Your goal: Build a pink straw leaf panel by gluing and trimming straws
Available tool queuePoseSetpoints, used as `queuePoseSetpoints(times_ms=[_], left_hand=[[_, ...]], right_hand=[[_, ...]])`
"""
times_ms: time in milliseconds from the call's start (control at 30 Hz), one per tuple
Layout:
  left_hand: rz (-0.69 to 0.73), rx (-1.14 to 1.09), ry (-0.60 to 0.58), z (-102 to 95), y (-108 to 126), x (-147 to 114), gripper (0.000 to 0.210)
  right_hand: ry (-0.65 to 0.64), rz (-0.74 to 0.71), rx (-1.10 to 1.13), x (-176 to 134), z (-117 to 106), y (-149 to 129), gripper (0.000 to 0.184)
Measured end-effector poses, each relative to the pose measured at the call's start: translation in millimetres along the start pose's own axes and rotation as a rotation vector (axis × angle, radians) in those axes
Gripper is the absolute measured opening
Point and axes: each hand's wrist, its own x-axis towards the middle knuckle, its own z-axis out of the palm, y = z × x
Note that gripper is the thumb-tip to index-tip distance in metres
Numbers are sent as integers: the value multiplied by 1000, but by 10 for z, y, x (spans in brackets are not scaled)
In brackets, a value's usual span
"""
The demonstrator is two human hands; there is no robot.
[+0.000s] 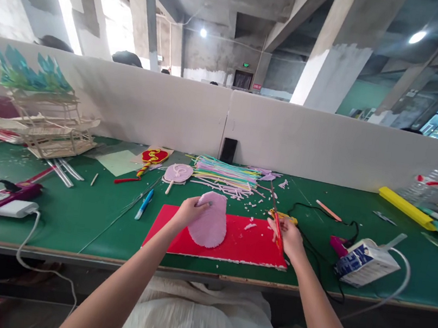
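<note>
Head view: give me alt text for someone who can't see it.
Left hand holds a pink fuzzy piece over a red board on a green table; right hand grips a thin red stick. Colored sticks lie behind.

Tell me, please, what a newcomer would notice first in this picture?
The red board at the near edge of the green table stands out most, with a pink fuzzy piece on it under the left hand. The right hand holds a thin red stick at the board's right end. Behind lies a heap of pastel strips, and far left a wooden model.
</note>
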Motion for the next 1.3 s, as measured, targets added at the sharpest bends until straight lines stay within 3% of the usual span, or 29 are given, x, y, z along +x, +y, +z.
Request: queuePoseSetpoints(times_ms=[100,200,300,400,533,667,933,1300], left_hand=[[58,46,2,-56,68,45,38],[97,-12,43,-93,138,76,50],[130,-100,65,-111,220,68,56],[144,-127,84,-111,304,26,57],[135,-161,106,-89,367,-19,59],[142,-172,66,-68,387,-46,57],[128,-210,39,-32,397,-82,52],[131,-153,17,13,386,-92,53]], right_hand=[[-162,103,242,-6,165,-73,44],[-171,152,326,-34,331,-149,47],[-183,120,328,-111,468,-271,48],[-283,68,308,-220,564,-427,46],[-395,-19,133,-341,650,-566,44],[-359,-25,96,-373,686,-591,45],[-461,91,138,-379,642,-619,44],[-454,69,56,-377,628,-640,41]])
